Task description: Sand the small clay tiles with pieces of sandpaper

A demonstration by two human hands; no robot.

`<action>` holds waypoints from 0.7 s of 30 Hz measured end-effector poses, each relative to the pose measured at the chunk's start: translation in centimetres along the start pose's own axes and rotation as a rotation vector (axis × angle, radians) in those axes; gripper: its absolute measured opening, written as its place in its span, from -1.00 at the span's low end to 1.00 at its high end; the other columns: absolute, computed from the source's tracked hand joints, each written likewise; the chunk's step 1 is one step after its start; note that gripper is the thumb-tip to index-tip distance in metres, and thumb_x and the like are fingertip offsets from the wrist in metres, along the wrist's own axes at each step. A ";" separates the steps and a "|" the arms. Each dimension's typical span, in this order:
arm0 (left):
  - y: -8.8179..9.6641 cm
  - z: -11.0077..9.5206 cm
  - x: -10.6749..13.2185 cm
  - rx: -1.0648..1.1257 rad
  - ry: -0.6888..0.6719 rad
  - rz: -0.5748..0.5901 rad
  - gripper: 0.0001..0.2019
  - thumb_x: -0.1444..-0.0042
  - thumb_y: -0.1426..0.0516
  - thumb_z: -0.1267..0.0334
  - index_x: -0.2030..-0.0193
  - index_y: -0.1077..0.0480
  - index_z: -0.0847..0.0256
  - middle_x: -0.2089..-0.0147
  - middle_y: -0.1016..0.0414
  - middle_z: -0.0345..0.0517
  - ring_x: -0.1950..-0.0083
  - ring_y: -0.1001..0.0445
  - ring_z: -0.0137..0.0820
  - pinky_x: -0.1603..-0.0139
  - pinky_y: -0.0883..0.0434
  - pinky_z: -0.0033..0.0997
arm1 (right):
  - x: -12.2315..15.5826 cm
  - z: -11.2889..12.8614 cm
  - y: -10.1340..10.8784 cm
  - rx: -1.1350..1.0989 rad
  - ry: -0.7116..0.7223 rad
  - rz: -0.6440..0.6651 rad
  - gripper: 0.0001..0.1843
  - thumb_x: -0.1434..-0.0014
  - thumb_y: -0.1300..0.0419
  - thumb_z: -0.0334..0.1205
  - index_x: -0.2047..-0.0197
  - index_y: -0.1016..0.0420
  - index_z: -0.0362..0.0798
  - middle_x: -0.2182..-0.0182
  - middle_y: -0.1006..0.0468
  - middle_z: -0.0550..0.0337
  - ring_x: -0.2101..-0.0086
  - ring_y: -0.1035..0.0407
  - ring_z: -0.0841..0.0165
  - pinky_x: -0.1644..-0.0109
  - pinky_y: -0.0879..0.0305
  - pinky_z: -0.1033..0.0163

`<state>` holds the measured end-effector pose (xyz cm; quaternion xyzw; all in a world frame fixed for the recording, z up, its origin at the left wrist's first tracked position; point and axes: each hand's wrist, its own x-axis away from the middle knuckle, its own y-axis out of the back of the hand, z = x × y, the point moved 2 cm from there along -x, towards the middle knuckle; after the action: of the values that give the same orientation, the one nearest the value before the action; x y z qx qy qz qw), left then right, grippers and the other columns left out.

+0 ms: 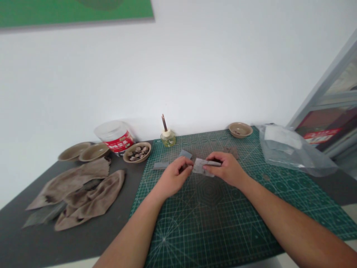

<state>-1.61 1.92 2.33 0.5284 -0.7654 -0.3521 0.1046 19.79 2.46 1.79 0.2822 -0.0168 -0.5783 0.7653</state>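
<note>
Head view: folded pale-grey paper-like sheet (203,166) held over the green gridded cutting mat (217,223), between both hands. Left hand (175,175): thumb and fingers pressed together at the sheet's left end; actual pinch not confirmable. Right hand (225,169): thumb and fingers pinching the sheet's right end. Grip at both ends apparently keeps the fold taut and central over the mat. Narrow grey strip (161,165) lying just beyond the left hand; small grey piece (185,153) just far of the sheet. On the dark grey tabletop (16,223), left of the mat: crumpled taupe cloth (95,197). Round beige bowl of small stones (136,152) beside the mat's far-left corner, apparently placed within reach. Clear plastic bag (290,150) at far right.
</note>
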 end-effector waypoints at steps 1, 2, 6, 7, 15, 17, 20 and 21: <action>-0.1 0.2 0.0 0.009 0.015 -0.010 -0.86 -0.28 0.01 0.28 0.16 -0.36 0.17 0.30 -0.33 -0.21 0.25 -0.33 -0.38 0.18 -0.28 -0.39 | 0.0 0.1 0.1 0.042 0.031 -0.003 -0.90 -0.10 -0.30 -0.21 0.30 -0.55 -0.04 0.42 -0.55 0.26 0.39 -0.39 0.38 0.31 -0.24 0.30; -0.2 0.3 0.0 0.018 0.027 -0.029 -0.86 -0.28 0.03 0.30 0.13 -0.33 0.17 0.30 -0.33 -0.21 0.25 -0.33 -0.38 0.18 -0.29 -0.39 | 0.0 0.3 0.2 0.090 0.061 0.011 -0.91 -0.08 -0.31 -0.24 0.30 -0.57 -0.04 0.40 -0.56 0.26 0.38 -0.40 0.38 0.30 -0.25 0.30; -0.7 1.1 0.0 0.078 0.027 -0.140 -0.90 -0.25 -0.04 0.31 0.10 -0.24 0.15 0.28 -0.34 -0.22 0.24 -0.36 -0.39 0.16 -0.30 -0.39 | 0.0 0.4 0.0 0.206 0.110 0.072 -0.90 -0.08 -0.30 -0.27 0.28 -0.61 -0.02 0.34 -0.60 0.22 0.35 -0.44 0.37 0.24 -0.26 0.29; -0.8 1.3 -0.1 0.112 0.030 -0.145 -0.88 -0.24 -0.06 0.30 0.09 -0.22 0.14 0.29 -0.36 -0.23 0.26 -0.37 -0.39 0.18 -0.30 -0.39 | 0.0 0.4 0.0 0.204 0.103 0.055 -0.90 -0.09 -0.29 -0.27 0.27 -0.60 -0.02 0.34 -0.61 0.22 0.33 -0.44 0.37 0.22 -0.26 0.29; -0.7 1.9 -0.3 0.247 0.127 -0.135 -0.82 -0.18 -0.18 0.17 0.18 -0.29 0.15 0.44 -0.40 -0.29 0.40 -0.41 -0.42 0.36 -0.29 -0.47 | 0.1 0.0 -0.3 0.272 0.053 0.117 -0.92 -0.09 -0.29 -0.23 0.31 -0.57 -0.03 0.44 -0.56 0.28 0.42 -0.40 0.40 0.33 -0.17 0.32; -0.5 1.7 -0.3 0.227 0.120 -0.144 -0.84 -0.17 -0.19 0.17 0.18 -0.34 0.17 0.43 -0.40 -0.27 0.40 -0.39 -0.44 0.38 -0.27 -0.48 | 0.1 0.1 -0.4 0.281 0.049 0.151 -0.94 -0.08 -0.29 -0.24 0.35 -0.55 -0.04 0.47 -0.54 0.29 0.45 -0.37 0.41 0.35 -0.14 0.32; -0.3 1.2 -0.1 0.233 0.112 -0.174 -0.82 -0.14 -0.21 0.20 0.17 -0.36 0.18 0.41 -0.39 -0.27 0.39 -0.38 -0.46 0.38 -0.27 -0.50 | 0.2 0.2 -0.3 0.254 0.014 0.106 -0.89 -0.08 -0.29 -0.20 0.40 -0.50 -0.05 0.52 -0.47 0.32 0.48 -0.31 0.42 0.38 -0.10 0.32; -0.3 1.0 0.0 0.252 0.112 -0.177 -0.81 -0.13 -0.22 0.21 0.17 -0.36 0.19 0.41 -0.38 -0.27 0.39 -0.37 -0.47 0.38 -0.27 -0.51 | 0.2 0.3 -0.2 0.227 -0.004 0.063 -0.86 -0.08 -0.30 -0.18 0.41 -0.49 -0.05 0.53 -0.45 0.32 0.48 -0.29 0.42 0.38 -0.10 0.32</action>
<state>-1.95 2.35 1.44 0.6215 -0.7469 -0.2313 0.0486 19.53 2.13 1.88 0.3653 -0.0925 -0.5489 0.7461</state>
